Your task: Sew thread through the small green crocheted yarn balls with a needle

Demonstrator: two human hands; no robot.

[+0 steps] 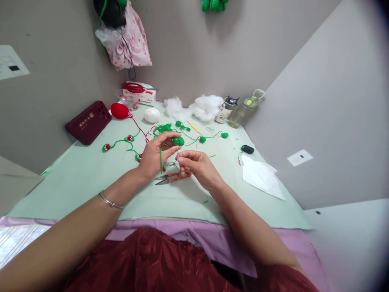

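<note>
My left hand grips a small green crocheted piece between thumb and fingers, with a green yarn tail hanging over the palm side. Close beneath it, my right hand is closed in a pinch. A fine line runs from the pinch up to the crocheted piece; whether it is needle or thread is too small to tell. Dark thread loops hang by the right fingers. Orange-handled thread snips lie on the table below the hands, their handle end partly hidden by the right hand.
Behind the hands lie green yarn, small green crocheted balls, a yellow crochet hook and white stuffing. Red-and-green pieces, a red yarn ball and a phone are left; a bottle and white paper right.
</note>
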